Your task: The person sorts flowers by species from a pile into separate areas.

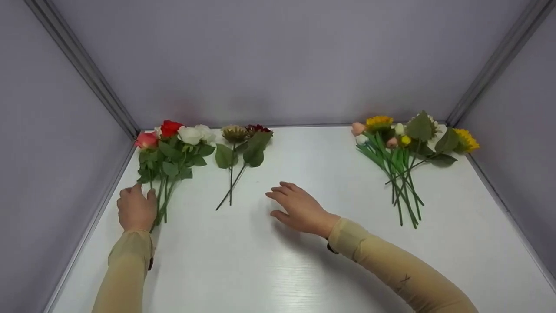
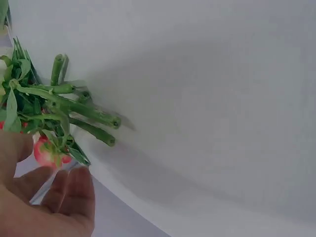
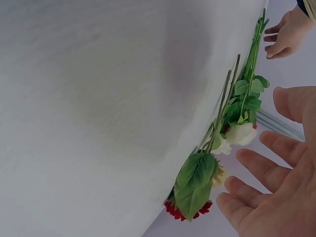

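Note:
At the far left lies a bunch of roses, with a red rose point(image 1: 170, 128), a coral-pink rose point(image 1: 147, 140) and white roses point(image 1: 190, 135) above leafy green stems point(image 2: 94, 112). Close beside these stems is my left hand point(image 1: 137, 208), its fingers loosely bent and nothing visibly gripped. Over the middle of the table, my right hand point(image 1: 302, 210) spreads its fingers and holds nothing. Nearest to it on the left are two crossed stems bearing a pale yellowish flower point(image 1: 234, 134) and a dark red flower point(image 1: 259, 129), with broad leaves point(image 3: 195, 175).
On the right lies another bunch with yellow sunflowers point(image 1: 466, 140), pink and white tulips point(image 1: 358, 128) and crossed green stems point(image 1: 406, 195). Grey panels point(image 1: 304, 61) enclose the white table point(image 1: 243, 261) at the back and sides.

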The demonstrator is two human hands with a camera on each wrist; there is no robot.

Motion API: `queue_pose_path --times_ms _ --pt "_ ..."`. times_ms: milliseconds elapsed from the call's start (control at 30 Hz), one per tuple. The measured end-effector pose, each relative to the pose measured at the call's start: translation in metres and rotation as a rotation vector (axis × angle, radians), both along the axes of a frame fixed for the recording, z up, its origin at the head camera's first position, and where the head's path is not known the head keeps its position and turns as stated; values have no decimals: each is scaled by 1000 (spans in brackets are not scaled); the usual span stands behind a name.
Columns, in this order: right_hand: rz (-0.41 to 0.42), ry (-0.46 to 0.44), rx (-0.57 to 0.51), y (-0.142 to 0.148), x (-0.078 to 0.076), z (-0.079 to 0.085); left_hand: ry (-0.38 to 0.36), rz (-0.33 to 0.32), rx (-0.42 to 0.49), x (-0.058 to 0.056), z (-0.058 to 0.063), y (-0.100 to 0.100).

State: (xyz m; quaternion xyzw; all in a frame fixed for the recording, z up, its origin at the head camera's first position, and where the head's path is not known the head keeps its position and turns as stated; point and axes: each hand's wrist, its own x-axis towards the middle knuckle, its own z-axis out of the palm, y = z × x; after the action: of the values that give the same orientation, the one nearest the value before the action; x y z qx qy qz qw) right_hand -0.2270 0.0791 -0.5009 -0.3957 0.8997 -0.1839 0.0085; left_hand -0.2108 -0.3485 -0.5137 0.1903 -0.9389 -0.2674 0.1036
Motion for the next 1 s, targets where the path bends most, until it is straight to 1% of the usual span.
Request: queue_pose_path --times_ms 33,100,167,200,300,433,567,700,867,1000 --pt "-11 12 -8 4 -3 0 44 -9 -11 -2 2 5" --pt "-45 38 -23 13 -10 0 135 -57 -44 -8 5 17" --pt "-95 52 -37 24 -18 1 205 -133 -74 -15 9 34" --pt "-127 52 -43 30 -23 2 226 -178 -91 -18 11 44" --pt "-240 21 -78 51 -35 3 240 -313 -140 -25 16 79" --pt "-386 -37 -163 87 -50 2 204 -499 -228 -26 23 133" --pt "-511 -80 -236 130 -65 1 178 -688 -322 -22 26 187" --pt "-642 -145 -268 177 -74 3 151 -861 -394 -14 24 236" --pt "-792 -244 -270 229 -73 10 150 -1042 -419 2 19 288" --pt "-865 -279 -292 259 -70 14 164 -1154 -457 13 16 323"
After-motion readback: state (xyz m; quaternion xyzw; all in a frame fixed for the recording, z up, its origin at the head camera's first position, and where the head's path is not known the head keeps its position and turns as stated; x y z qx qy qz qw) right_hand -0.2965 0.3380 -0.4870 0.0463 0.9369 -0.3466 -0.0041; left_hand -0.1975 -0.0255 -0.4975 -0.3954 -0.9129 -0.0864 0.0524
